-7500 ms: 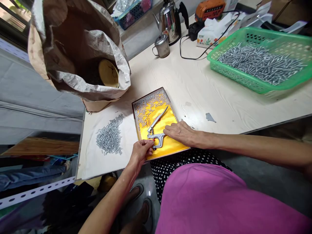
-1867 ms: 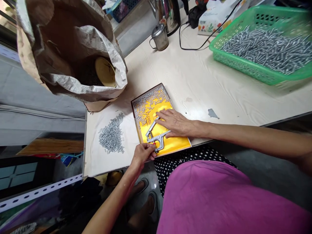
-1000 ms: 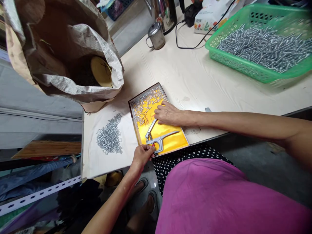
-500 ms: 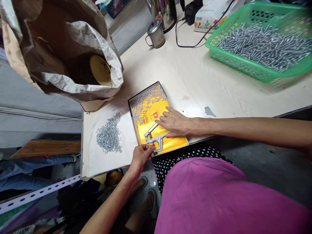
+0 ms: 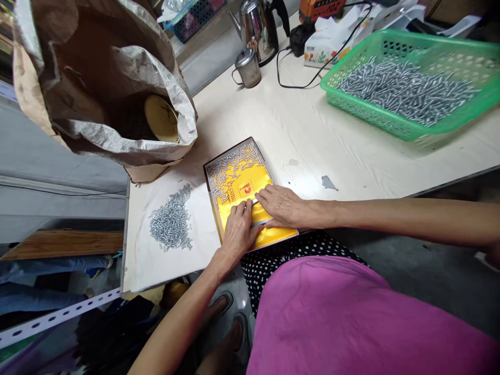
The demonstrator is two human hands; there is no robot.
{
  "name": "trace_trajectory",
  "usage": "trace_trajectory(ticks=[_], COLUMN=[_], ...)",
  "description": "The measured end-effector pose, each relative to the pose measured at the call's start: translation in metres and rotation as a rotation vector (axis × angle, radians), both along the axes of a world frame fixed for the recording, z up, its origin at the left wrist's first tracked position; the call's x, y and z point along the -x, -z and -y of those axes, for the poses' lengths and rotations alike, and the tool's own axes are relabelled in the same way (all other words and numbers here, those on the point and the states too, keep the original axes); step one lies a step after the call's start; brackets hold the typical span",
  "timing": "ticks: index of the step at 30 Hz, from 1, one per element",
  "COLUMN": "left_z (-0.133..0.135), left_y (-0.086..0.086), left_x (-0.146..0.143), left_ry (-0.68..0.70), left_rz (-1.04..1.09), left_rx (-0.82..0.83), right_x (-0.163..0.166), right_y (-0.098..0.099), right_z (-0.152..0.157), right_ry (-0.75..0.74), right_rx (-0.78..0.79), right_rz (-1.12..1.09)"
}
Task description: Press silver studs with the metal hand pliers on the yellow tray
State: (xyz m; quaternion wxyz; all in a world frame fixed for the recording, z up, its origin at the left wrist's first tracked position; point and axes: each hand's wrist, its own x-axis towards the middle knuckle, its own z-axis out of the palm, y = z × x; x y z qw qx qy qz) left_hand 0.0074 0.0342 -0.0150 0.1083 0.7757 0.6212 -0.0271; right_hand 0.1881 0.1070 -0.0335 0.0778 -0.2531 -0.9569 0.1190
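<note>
A shallow tray (image 5: 216, 204) lined with yellow printed cloth (image 5: 261, 177) lies at the table's front edge. Small silvery metal pins (image 5: 222, 169) are scattered over its far and left parts. My left hand (image 5: 239, 226) is closed over the head of a grey plier-like hand tool (image 5: 258, 223), hiding most of it. From the right, my right hand (image 5: 282, 204) grips the handle end, fingers bent and thumb below. Whether a pin sits in the tool's jaws is hidden.
Left of the tray is a heap of similar pins (image 5: 172, 221) on white sheeting. Behind it stands a large open paper sack (image 5: 156, 161) with a yellow bowl (image 5: 161, 119) inside. A green basket (image 5: 390, 130) of longer metal parts, a lidded cup (image 5: 249, 70) and a kettle (image 5: 260, 26) stand further back.
My left hand has moved from the tool's near tip up over its head, covering it. My right hand stays at the handles, its fingers more bent. The camera view has shifted slightly.
</note>
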Motion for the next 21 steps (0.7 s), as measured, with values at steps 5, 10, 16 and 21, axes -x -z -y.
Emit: trace_trajectory(ticks=[5, 10, 16, 21], left_z=[0.006, 0.008, 0.023, 0.037], left_y=[0.0, -0.001, 0.009, 0.016], left_x=[-0.003, -0.005, -0.003, -0.011], left_ry=[-0.035, -0.028, 0.012, 0.091], left_rz=[0.031, 0.066, 0.129, 0.071], left_rx=[-0.027, 0.006, -0.201, -0.202], right_x=[0.006, 0.007, 0.0, 0.006], right_y=[0.003, 0.006, -0.001, 0.01], right_z=[0.008, 0.013, -0.006, -0.043], right_ry=[-0.055, -0.103, -0.078, -0.119], right_rx=[-0.044, 0.01, -0.037, -0.12], right_rz=[0.08, 0.067, 0.065, 0.022])
